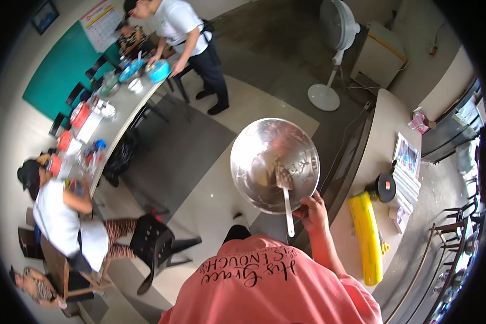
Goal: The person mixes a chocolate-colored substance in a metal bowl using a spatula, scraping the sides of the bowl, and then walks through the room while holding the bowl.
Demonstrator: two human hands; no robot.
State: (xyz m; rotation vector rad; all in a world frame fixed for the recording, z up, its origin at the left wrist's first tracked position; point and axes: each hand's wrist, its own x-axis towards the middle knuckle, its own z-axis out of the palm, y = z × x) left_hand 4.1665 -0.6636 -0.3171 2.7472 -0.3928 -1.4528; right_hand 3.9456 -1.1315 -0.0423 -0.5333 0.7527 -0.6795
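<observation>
A large stainless steel mixing bowl hangs in front of my body, tilted so that its inside faces up. My right hand grips its near right rim. Inside leans a spatula with a white handle that sticks out over the near rim. Its blade and the bowl wall carry smears of brown and whitish residue. My left hand is out of view.
On my right a counter holds a yellow roll, scissors and a black pan. A standing fan is ahead. Left, two people work at a long table, near a black plastic chair; others sit behind.
</observation>
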